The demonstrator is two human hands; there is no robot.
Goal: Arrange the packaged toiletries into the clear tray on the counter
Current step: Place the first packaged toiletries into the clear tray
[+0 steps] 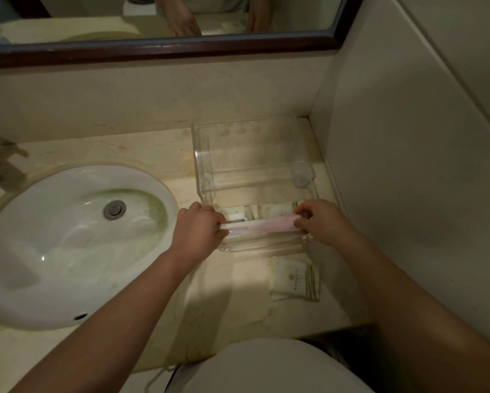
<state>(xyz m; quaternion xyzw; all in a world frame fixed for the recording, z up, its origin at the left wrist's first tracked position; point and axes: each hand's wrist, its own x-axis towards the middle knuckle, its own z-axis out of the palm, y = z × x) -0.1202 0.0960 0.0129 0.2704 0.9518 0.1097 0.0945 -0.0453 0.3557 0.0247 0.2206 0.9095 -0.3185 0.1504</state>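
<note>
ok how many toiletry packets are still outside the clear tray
1 that I can make out: a white packet with green stripes on the counter, just in front of the clear tray. A second may lie under it; its edges look doubled.

Clear tray [201,165]: one, centre of frame. Long pink-and-white packet [262,224]: one, lower centre. Cream sachets [295,280] loose on the counter: apparently two, overlapping, lower right. Packets in the tray's front compartment: count unclear. Sink [68,245]: one, left. Hands: two.
</note>
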